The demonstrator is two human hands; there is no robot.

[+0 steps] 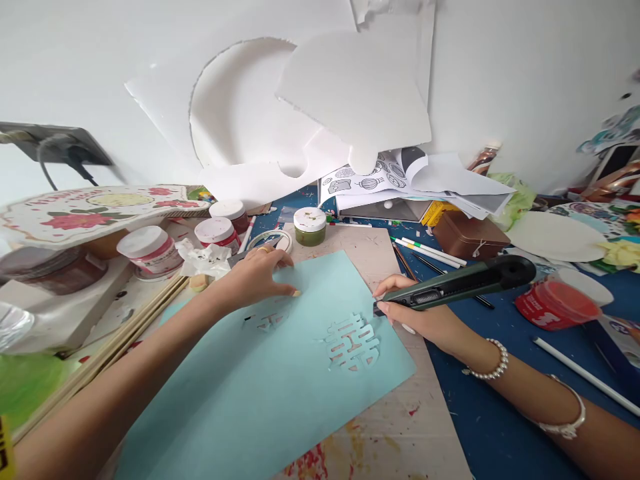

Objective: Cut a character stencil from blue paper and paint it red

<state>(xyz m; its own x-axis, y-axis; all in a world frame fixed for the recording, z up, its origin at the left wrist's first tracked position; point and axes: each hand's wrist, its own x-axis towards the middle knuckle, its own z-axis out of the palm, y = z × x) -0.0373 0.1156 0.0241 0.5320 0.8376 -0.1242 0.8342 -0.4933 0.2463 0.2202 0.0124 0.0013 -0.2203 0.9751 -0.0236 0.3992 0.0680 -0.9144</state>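
Note:
A light blue sheet of paper (270, 393) lies on a stained board. A cut-out patterned character (353, 343) sits on its right part, partly lifted at the edges. Further left in the sheet are smaller cut openings, close to my left hand (257, 280), whose fingers are spread over the sheet's upper edge with nothing in them. My right hand (417, 317) is closed round a dark green utility knife (450, 283). The knife's tip end points left, just above the cut-out's upper right.
Paint jars (310, 227) and a tape roll (273, 241) stand behind the sheet. Wooden sticks (105, 353) lie at left. Pens (433, 252), a brown box (470, 235) and a red paint tub (556, 303) are at right. White foam sheets (355, 93) lean on the wall.

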